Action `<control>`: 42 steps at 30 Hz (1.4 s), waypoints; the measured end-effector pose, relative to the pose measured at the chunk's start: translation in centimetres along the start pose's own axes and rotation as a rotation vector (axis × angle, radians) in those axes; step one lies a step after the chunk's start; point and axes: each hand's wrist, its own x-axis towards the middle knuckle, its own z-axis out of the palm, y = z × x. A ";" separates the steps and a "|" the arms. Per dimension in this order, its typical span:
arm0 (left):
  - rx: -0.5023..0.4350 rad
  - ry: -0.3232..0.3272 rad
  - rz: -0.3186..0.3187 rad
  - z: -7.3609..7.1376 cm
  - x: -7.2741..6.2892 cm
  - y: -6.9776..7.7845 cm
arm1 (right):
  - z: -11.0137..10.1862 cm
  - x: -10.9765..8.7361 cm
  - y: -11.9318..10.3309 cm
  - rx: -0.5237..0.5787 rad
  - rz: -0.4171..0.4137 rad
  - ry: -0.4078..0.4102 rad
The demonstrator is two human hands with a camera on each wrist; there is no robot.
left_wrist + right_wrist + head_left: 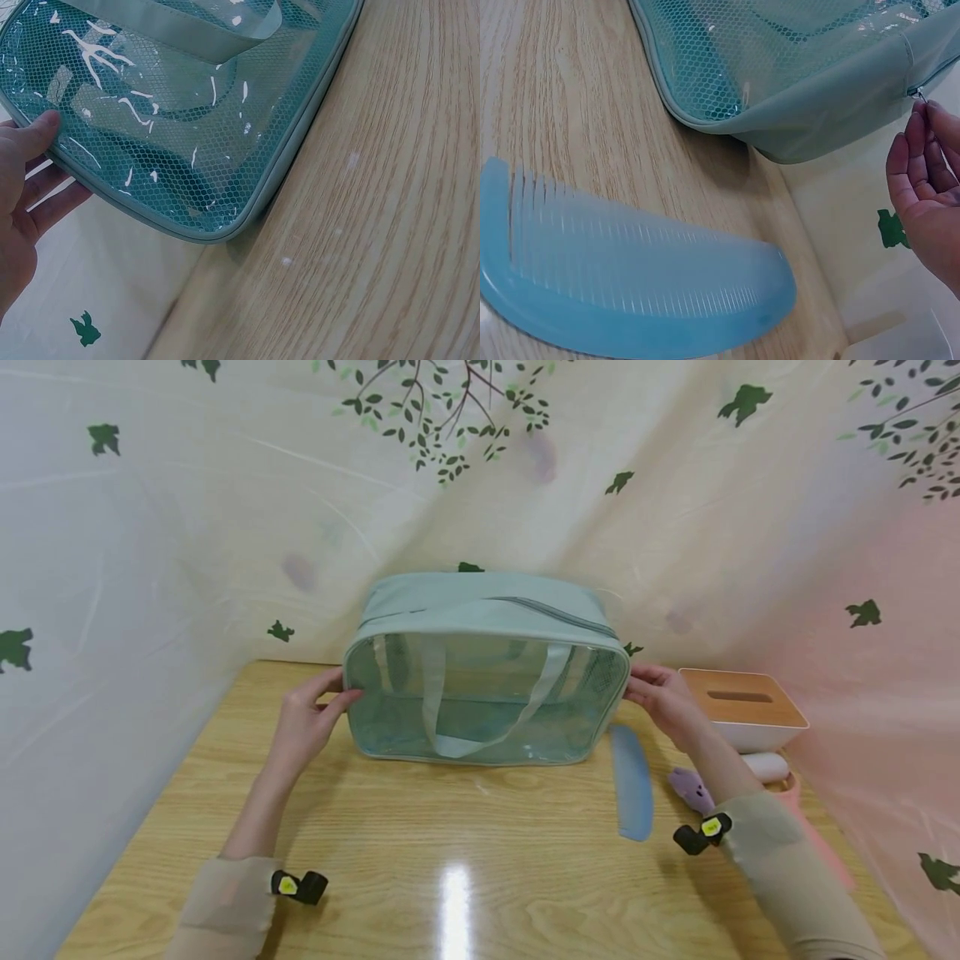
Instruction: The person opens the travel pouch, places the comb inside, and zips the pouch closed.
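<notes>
A pale green toiletry bag with a clear front and a strap handle stands upright on the table. Its top zipper shows a dark, partly parted line toward the right. At the bag's left edge my left hand pinches the rim, thumb on the clear front and fingers behind, as the left wrist view shows. My right hand pinches a small zipper pull at the bag's right side. A blue comb lies on the table just below that hand, teeth visible in the right wrist view.
Right of the bag stands a white tissue box with a wooden lid. Near my right forearm are a purple toy-like item, a white cylinder and a pink object, partly hidden. A patterned curtain hangs behind the table.
</notes>
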 end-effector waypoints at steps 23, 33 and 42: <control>0.008 -0.003 0.052 -0.1 0.0 -0.3 | -0.1 0.1 -2.1 -0.197 0.015 -0.014; 0.013 -0.005 0.059 -0.1 0.0 -0.3 | 0.1 0.4 -3.4 -0.233 0.017 -0.031; 0.016 -0.008 0.060 -0.1 0.1 -0.2 | 0.6 0.7 -5.6 -0.308 0.006 -0.034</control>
